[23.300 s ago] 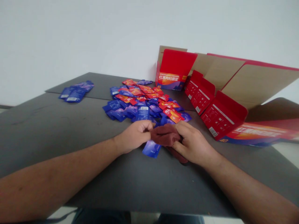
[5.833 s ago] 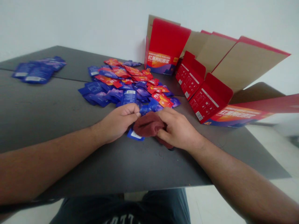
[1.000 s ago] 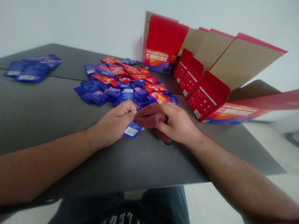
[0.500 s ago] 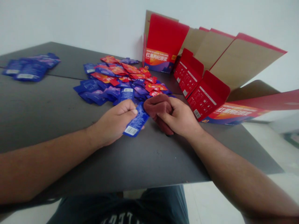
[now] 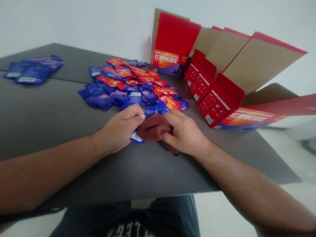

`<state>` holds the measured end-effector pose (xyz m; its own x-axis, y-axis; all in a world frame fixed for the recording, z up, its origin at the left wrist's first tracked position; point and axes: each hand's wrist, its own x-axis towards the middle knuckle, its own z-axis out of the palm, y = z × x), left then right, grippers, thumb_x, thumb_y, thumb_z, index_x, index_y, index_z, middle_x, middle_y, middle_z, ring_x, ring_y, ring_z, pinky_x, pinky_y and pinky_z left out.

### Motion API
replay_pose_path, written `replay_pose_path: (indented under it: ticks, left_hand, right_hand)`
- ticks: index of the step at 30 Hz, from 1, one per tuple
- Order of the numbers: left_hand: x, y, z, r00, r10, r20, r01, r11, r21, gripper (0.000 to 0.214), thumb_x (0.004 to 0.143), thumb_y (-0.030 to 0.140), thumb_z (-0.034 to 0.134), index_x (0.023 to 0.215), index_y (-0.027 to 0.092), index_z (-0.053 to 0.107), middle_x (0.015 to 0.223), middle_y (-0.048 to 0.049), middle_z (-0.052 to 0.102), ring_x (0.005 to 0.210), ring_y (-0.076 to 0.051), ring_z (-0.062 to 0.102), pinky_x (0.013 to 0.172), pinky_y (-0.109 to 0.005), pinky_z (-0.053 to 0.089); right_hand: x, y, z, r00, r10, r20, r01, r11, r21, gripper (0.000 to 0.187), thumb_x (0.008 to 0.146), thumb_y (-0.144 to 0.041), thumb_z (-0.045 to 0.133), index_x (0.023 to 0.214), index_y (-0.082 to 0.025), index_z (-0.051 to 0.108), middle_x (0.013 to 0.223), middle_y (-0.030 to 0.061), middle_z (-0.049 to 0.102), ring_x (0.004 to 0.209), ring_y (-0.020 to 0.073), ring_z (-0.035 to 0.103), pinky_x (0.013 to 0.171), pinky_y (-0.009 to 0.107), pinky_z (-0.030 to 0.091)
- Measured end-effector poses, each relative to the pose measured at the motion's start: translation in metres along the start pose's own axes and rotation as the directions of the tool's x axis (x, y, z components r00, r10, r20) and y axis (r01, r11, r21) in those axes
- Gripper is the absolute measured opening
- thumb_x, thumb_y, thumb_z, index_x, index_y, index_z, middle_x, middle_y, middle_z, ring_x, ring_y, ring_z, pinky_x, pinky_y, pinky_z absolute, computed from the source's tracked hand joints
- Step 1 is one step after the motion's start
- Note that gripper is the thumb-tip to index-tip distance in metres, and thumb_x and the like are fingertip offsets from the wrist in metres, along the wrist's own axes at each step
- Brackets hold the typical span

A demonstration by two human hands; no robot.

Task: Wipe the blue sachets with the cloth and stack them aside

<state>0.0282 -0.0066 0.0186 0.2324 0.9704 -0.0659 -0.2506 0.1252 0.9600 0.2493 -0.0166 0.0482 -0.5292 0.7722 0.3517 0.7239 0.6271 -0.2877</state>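
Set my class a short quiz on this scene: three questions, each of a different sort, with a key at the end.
1. Fill in the missing colour: the left hand grips a ____ packet.
2. Multiple choice: what does the right hand hold?
A. a pen
B. a brown cloth
C. a carton flap
3. True or false: the small pile of packets at far left touches the large red-and-blue pile.

Key:
1. blue
2. B
3. False; the small pile lies apart from the large red-and-blue pile.

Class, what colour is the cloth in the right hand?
The cloth is reddish-brown; the head view shows it best.
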Motion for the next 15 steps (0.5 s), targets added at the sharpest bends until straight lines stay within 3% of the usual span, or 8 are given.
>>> replay_pose_path:
  ticks: [4,10,15]
  left_hand:
    - [-0.001,0.006,0.006,0.998,-0.065,0.003,0.065,0.995,-0.075,0.014,0.084,0.013,0.063,0.076,0.020,0.053,0.065,0.0004,0.057,0.056,-0.015,0.058,0.055,-0.027,0.050]
    - [-0.002,0.007,0.009,0.998,-0.060,-0.003,0.060,0.992,-0.110,0.016,0.081,0.012,0.066,0.073,0.019,0.054,0.061,0.0029,0.051,0.054,-0.010,0.050,0.052,-0.021,0.042]
    - [-0.002,0.008,0.010,0.997,-0.073,-0.036,0.066,0.983,-0.173,0.016,0.078,0.007,0.066,0.073,0.018,0.055,0.063,0.0020,0.054,0.057,-0.012,0.053,0.054,-0.022,0.043]
  right_hand:
    - [0.000,-0.002,0.001,0.991,0.074,-0.110,-0.079,0.996,-0.038,0.009,0.087,-0.026,0.064,0.087,-0.023,0.056,0.087,0.0032,0.062,0.085,0.0213,0.057,0.075,0.033,0.043]
    - [-0.002,-0.013,0.002,0.998,-0.015,0.057,0.017,0.999,-0.044,0.009,0.084,-0.024,0.063,0.086,-0.024,0.055,0.090,0.0033,0.059,0.086,0.0217,0.056,0.074,0.033,0.044]
    - [-0.002,-0.013,0.003,0.998,0.047,-0.037,-0.049,0.997,-0.059,0.009,0.084,-0.024,0.063,0.087,-0.024,0.055,0.090,0.0038,0.059,0.086,0.0218,0.056,0.074,0.033,0.044]
